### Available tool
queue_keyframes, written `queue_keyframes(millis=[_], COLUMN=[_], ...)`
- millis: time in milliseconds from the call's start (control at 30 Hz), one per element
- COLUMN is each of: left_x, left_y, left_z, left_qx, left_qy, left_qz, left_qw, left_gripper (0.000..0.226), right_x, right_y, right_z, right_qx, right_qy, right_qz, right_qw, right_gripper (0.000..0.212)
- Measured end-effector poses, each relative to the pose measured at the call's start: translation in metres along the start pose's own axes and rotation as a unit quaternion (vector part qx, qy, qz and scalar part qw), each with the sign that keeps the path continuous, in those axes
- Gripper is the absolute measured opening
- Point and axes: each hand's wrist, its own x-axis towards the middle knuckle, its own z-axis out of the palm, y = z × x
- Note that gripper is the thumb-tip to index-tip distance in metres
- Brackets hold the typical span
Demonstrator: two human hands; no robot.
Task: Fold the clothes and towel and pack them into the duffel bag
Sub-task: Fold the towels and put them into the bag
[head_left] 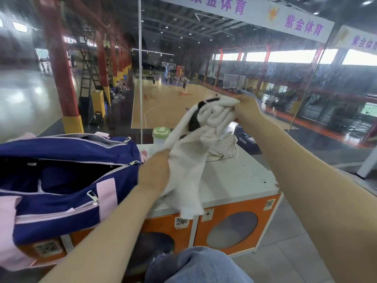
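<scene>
A white banner (265, 17) overhead carries the purple characters 紫金体育 twice, with an orange sunburst emblem (273, 13) between the two groups. To the right of that banner, a second white banner (359, 40) repeats 紫金体育 in purple, cut off by the frame edge. Far below the banner, QR code stickers (181, 221) sit on the orange cabinet fronts (230, 217), their small print too blurred to read.

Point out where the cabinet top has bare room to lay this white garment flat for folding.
Freest patch: the white cabinet top toward its front right corner, between the held white garment and the right edge. Crowded: the duffel bag covers the left; a crumpled cloth and green-lidded bottle fill the back. Both hands, left hand and right hand, grip the garment.
</scene>
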Motion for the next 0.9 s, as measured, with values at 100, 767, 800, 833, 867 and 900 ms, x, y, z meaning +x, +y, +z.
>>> queue_keyframes(millis=[100, 767, 800, 833, 867, 900], left_x=[0.009, 0.004, 0.003, 0.002, 0.001, -0.002], left_y=[-0.031, -0.045, -0.046, -0.046, -0.047, -0.047], left_z=[-0.015, -0.03, -0.033, -0.034, -0.034, -0.032], left_qx=[0.156, 0.149, 0.179, 0.202, 0.215, 0.222], left_qy=[0.071, -0.499, -0.514, -0.527, -0.536, -0.541], left_qz=[0.077, -0.026, -0.025, -0.027, -0.028, -0.027], left_qw=[0.982, 0.853, 0.838, 0.825, 0.816, 0.811], left_gripper=[0.035, 0.059, 0.074, 0.084, 0.086, 0.083], right_x=[-0.009, -0.051, -0.051, -0.053, -0.053, -0.052], right_y=[0.05, 0.125, 0.125, 0.125, 0.126, 0.129], right_z=[-0.007, 0.08, 0.091, 0.101, 0.109, 0.114], right_qx=[-0.005, -0.377, -0.4, -0.444, -0.495, -0.541], right_qy=[-0.042, -0.151, -0.187, -0.228, -0.26, -0.283], right_qz=[0.096, -0.114, -0.124, -0.11, -0.084, -0.047], right_qw=[0.994, 0.907, 0.888, 0.86, 0.825, 0.791], right_gripper=[0.02, 0.03, 0.027, 0.028, 0.032, 0.038])
